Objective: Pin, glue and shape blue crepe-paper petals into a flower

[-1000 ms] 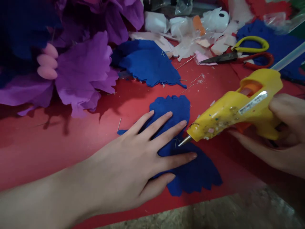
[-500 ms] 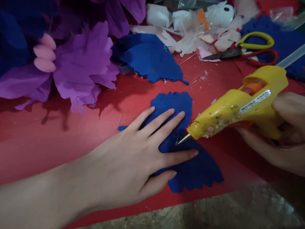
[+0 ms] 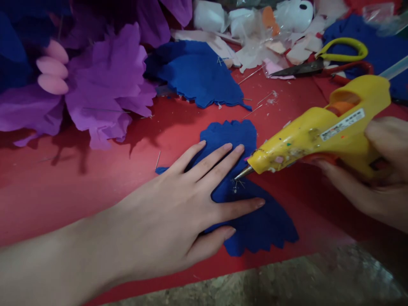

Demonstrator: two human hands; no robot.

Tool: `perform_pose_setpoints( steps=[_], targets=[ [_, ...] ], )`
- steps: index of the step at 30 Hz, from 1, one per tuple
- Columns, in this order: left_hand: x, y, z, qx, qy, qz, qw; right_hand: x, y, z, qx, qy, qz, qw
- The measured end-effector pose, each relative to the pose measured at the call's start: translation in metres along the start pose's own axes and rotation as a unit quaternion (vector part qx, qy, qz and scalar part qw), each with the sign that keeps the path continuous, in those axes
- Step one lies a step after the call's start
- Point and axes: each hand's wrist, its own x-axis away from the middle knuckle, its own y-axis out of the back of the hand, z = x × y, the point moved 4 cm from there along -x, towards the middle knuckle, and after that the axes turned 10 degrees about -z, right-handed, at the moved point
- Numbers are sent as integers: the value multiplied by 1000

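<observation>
Flat on a blue scallop-edged piece of fabric or paper (image 3: 264, 229) lies my left hand (image 3: 188, 199), its fingers spread and pressing the piece against the red tabletop (image 3: 137, 187). My right hand (image 3: 379, 178) is wrapped round the handle of a yellow hot glue gun (image 3: 306, 136) with a clear glue stick (image 3: 395, 68) in its back. The metal nozzle (image 3: 244, 172) points down at the blue piece, between my left index and middle fingers. Just below the tip sit thin wire-like bits (image 3: 237, 185) on the blue surface; whether the nozzle touches them I cannot tell.
Purple petals (image 3: 105, 80) with pink oval pieces (image 3: 52, 72) fill the left back. Stacked blue leaf shapes (image 3: 200, 76) lie behind my left hand. Scissors (image 3: 306, 68) with yellow and red handles rest at the right back, near white scraps (image 3: 248, 25). The table edge runs along the front.
The glue gun's nozzle has moved slightly up and left, away from the wire-like bits, which now show more fully. My left hand stays in place on the blue piece.
</observation>
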Motion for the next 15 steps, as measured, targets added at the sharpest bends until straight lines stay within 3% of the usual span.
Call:
perform_pose_setpoints(
  steps=[8,15],
  targets=[
    [-1,-2,-1,-11,-12,-6,1000,-2,3,2,27,17,2,999],
    [0,1,-1,-9,-11,4,1000,1,2,-9,9,-54,25,998]
  ],
)
